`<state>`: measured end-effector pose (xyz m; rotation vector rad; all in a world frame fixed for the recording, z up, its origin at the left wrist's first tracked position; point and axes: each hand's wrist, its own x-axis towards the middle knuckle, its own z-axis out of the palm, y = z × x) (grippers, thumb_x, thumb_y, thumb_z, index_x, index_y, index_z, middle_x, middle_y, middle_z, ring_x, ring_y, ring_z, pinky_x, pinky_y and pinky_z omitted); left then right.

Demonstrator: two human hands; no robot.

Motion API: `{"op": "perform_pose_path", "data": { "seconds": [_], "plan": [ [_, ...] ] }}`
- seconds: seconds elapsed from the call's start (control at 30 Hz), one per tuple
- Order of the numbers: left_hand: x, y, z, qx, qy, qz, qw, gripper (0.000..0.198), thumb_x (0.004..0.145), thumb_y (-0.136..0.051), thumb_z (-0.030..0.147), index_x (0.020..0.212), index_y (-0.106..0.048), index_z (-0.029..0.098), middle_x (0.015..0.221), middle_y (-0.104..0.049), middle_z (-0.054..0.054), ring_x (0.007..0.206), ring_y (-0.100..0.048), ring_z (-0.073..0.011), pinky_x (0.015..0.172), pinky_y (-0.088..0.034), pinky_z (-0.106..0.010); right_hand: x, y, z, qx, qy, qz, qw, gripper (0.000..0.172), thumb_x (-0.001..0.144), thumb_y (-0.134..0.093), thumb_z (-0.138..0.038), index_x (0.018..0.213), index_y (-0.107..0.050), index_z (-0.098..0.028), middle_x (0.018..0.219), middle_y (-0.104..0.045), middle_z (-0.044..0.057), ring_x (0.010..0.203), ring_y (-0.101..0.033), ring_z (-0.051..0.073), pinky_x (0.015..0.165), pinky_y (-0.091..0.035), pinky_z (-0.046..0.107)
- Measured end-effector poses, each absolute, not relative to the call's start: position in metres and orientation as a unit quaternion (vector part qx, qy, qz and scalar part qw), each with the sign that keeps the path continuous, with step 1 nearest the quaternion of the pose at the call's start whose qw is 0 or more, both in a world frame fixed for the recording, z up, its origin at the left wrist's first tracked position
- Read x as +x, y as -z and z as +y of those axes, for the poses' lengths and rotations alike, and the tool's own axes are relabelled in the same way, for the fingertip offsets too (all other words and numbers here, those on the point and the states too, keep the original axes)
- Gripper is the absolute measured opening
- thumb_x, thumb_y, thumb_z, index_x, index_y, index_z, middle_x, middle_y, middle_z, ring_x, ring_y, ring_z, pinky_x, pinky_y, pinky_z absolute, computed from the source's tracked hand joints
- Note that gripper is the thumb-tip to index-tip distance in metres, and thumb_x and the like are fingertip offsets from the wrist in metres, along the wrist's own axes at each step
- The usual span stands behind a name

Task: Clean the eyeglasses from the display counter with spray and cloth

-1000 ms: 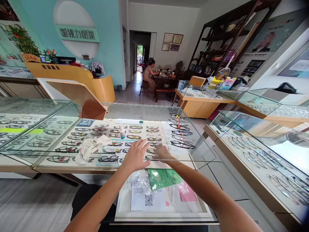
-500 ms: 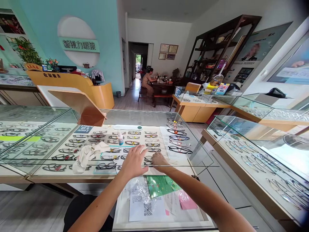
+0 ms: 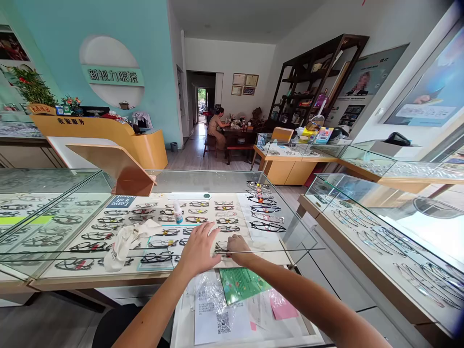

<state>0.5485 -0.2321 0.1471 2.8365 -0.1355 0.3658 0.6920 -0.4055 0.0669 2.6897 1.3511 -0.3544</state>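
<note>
My right hand [image 3: 238, 250] reaches in behind the front edge of the glass display case [image 3: 203, 180]. Its fingers are curled together at the side of a pair of eyeglasses [image 3: 221, 247] in the front row. My left hand [image 3: 199, 247] is just left of it at the case's front edge, fingers stretched and slightly apart, holding nothing. It covers part of the eyeglasses behind it. Rows of eyeglasses [image 3: 227, 221] lie on the white case floor. To the left are a small white bottle [image 3: 178, 213] and a crumpled cream cloth [image 3: 125, 241].
Below my forearms, an open drawer [image 3: 181, 333] holds a green packet [image 3: 241, 285], a printed sheet [image 3: 210, 324] and pink paper [image 3: 283, 305]. A brown angled board [image 3: 116, 166] stands on the left. Another glass case [image 3: 362, 198] is on the right. A seated person [image 3: 216, 128] is at the back.
The view has tilted up a little, so the room sits lower in the picture. My right hand has shifted slightly against the eyeglasses; my left hand keeps nearly the same pose.
</note>
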Motion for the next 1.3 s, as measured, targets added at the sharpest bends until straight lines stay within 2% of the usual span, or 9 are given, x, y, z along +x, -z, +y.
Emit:
{"op": "perform_pose_path", "data": {
  "seconds": [0.1, 0.23, 0.37, 0.47, 0.53, 0.67, 0.87, 1.07, 1.3],
  "plan": [
    [0.547, -0.149, -0.232, 0.98, -0.127, -0.047, 0.148, 0.077, 0.088, -0.078, 0.045, 0.159, -0.059, 0.022, 0.174, -0.049, -0.014, 0.163, -0.042, -0.0389, 0.134, -0.035, -0.061, 0.667, -0.082, -0.419, 0.871, 0.174, 0.456, 0.06, 0.02, 0.092, -0.08, -0.028, 0.105, -0.089, -0.015, 0.123, -0.081, 0.02, 0.125, -0.071, 0.037, 0.1, -0.053, 0.04],
    [0.544, -0.152, -0.23, 0.975, -0.116, -0.052, 0.184, 0.069, 0.089, -0.078, 0.044, 0.154, -0.063, 0.023, 0.174, -0.05, -0.013, 0.163, -0.041, -0.0404, 0.134, -0.034, -0.064, 0.638, -0.118, -0.456, 0.813, 0.299, 0.5, 0.031, 0.022, 0.084, -0.088, -0.036, 0.105, -0.09, -0.029, 0.103, -0.085, 0.003, 0.099, -0.078, 0.023, 0.079, -0.053, 0.028],
    [0.546, -0.155, -0.229, 0.959, -0.143, -0.035, 0.241, 0.041, 0.094, -0.069, 0.034, 0.134, -0.07, 0.025, 0.161, -0.063, -0.009, 0.156, -0.051, -0.0358, 0.131, -0.039, -0.059, 0.633, -0.199, -0.496, 0.69, 0.435, 0.568, -0.113, 0.019, 0.087, -0.087, -0.036, 0.102, -0.088, -0.024, 0.109, -0.082, 0.003, 0.095, -0.074, 0.02, 0.083, -0.052, 0.028],
    [0.548, -0.156, -0.229, 0.938, -0.182, -0.004, 0.296, 0.014, 0.094, -0.059, 0.023, 0.106, -0.067, 0.025, 0.137, -0.075, -0.007, 0.136, -0.065, -0.0294, 0.116, -0.051, -0.049, 0.647, -0.262, -0.511, 0.709, 0.35, 0.571, -0.221, 0.012, 0.094, -0.081, -0.032, 0.096, -0.086, -0.022, 0.108, -0.079, 0.005, 0.1, -0.072, 0.02, 0.093, -0.053, 0.03],
    [0.548, -0.157, -0.228, 0.928, -0.2, 0.008, 0.314, 0.008, 0.091, -0.055, 0.018, 0.093, -0.06, 0.025, 0.118, -0.077, -0.005, 0.118, -0.07, -0.0269, 0.103, -0.054, -0.044, 0.661, -0.285, -0.507, 0.759, 0.247, 0.552, -0.243, 0.012, 0.099, -0.076, -0.03, 0.096, -0.084, -0.022, 0.109, -0.078, 0.006, 0.104, -0.071, 0.021, 0.097, -0.052, 0.033],
    [0.545, -0.159, -0.226, 0.918, -0.216, 0.051, 0.33, 0.008, 0.089, -0.055, 0.021, 0.084, -0.051, 0.025, 0.086, -0.066, -0.002, 0.086, -0.063, -0.0235, 0.08, -0.048, -0.037, 0.693, -0.274, -0.471, 0.851, 0.052, 0.506, -0.131, 0.011, 0.101, -0.075, -0.022, 0.094, -0.083, -0.019, 0.111, -0.077, 0.01, 0.109, -0.067, 0.027, 0.097, -0.049, 0.039],
    [0.542, -0.156, -0.223, 0.892, -0.2, 0.084, 0.396, 0.011, 0.093, -0.056, 0.026, 0.084, -0.049, 0.025, 0.077, -0.059, 0.003, 0.073, -0.056, -0.018, 0.07, -0.039, -0.031, 0.719, -0.231, -0.419, 0.861, -0.054, 0.505, 0.004, 0.013, 0.102, -0.072, -0.022, 0.102, -0.084, -0.018, 0.119, -0.077, 0.016, 0.119, -0.061, 0.033, 0.104, -0.045, 0.044],
    [0.542, -0.158, -0.225, 0.898, -0.198, 0.074, 0.386, 0.012, 0.093, -0.056, 0.026, 0.084, -0.049, 0.025, 0.078, -0.062, 0.002, 0.074, -0.058, -0.0183, 0.07, -0.04, -0.03, 0.728, -0.215, -0.412, 0.867, -0.059, 0.494, -0.003, 0.013, 0.102, -0.07, -0.02, 0.103, -0.083, -0.016, 0.123, -0.075, 0.019, 0.122, -0.06, 0.036, 0.107, -0.045, 0.048],
    [0.542, -0.16, -0.228, 0.906, -0.192, 0.078, 0.37, 0.013, 0.093, -0.057, 0.026, 0.083, -0.05, 0.025, 0.077, -0.061, 0.002, 0.074, -0.058, -0.0184, 0.07, -0.038, -0.03, 0.738, -0.205, -0.417, 0.876, -0.043, 0.475, -0.068, 0.013, 0.102, -0.076, -0.026, 0.113, -0.076, -0.02, 0.126, -0.076, 0.013, 0.128, -0.063, 0.031, 0.109, -0.047, 0.042]
  ]
}}
